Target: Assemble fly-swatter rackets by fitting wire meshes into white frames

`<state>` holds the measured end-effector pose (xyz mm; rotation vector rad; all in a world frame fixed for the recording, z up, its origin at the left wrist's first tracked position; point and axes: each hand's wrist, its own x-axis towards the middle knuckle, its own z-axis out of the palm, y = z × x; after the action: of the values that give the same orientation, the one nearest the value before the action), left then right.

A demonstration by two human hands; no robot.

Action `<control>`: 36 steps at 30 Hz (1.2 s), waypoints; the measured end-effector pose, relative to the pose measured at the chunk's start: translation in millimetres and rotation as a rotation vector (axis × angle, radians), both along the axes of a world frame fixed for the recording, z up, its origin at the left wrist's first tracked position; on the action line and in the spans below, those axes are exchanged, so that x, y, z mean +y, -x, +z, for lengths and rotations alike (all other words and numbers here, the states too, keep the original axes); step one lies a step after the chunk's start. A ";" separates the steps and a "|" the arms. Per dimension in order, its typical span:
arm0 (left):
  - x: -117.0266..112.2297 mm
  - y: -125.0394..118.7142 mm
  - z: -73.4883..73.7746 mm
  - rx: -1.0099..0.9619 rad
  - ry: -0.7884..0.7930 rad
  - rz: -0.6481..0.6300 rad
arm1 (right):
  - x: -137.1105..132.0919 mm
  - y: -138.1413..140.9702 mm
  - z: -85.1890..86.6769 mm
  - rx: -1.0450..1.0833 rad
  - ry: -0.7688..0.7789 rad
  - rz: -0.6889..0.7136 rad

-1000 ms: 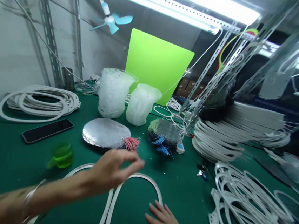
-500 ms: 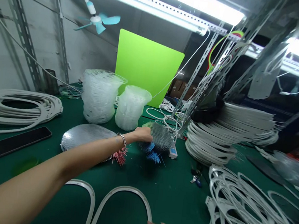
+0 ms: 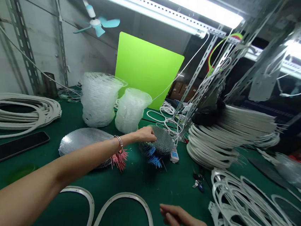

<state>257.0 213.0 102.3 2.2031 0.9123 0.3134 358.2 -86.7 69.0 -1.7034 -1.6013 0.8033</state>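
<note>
Dark mesh (image 3: 165,143) mid-frame, widest crosswise, reaching rightward from the left hand (image 3: 145,134), the nearer one. That hand curled at mesh's left edge; grip cannot be told. Right hand (image 3: 189,225), lower right, loosely parted, nothing seen in it.

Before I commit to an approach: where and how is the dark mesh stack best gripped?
Probably pinch the dark mesh stack by its far-left rim, from above, where the left hand is: the stack lies low and broad, and blue strands crowd its near edge.
</note>
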 end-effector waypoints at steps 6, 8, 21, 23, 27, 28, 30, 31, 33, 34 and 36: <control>-2.6 1.5 -4.2 -0.076 0.125 -0.004 | 77.5 -0.2 16.0 0.406 0.058 -0.482; -3.7 1.0 -3.1 -0.088 0.133 -0.006 | 116.9 1.1 17.3 0.421 0.056 -0.573; 1.5 16.8 -7.6 -0.289 0.290 0.273 | 188.0 -13.7 29.6 0.696 0.023 -0.735; 6.7 11.1 -0.9 -0.305 0.453 0.302 | 191.2 -16.0 34.0 0.746 -0.016 -0.736; 7.9 -11.9 6.3 -0.349 0.761 0.271 | 193.4 -13.1 32.9 0.823 -0.055 -0.710; 5.6 -18.2 6.4 -0.394 0.797 0.274 | 191.5 -12.9 31.2 0.839 -0.036 -0.707; -1.6 -28.6 5.4 -0.511 0.823 0.293 | 184.4 -14.8 27.8 0.879 0.017 -0.721; -5.9 -32.0 4.4 -0.571 0.823 0.302 | 179.8 -16.9 26.7 0.907 0.032 -0.734; -14.3 -34.5 2.2 -0.673 0.823 0.306 | 171.0 -22.0 26.3 0.979 0.010 -0.747; -17.6 -33.9 0.9 -0.711 0.827 0.305 | 168.3 -24.4 27.1 1.021 -0.020 -0.739; -20.6 -30.9 -1.8 -0.756 0.845 0.310 | 168.4 -27.9 29.8 1.101 -0.075 -0.701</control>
<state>287.8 192.4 100.5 1.0336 0.7428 0.6942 386.1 81.7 98.8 -1.2215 -0.2584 0.9999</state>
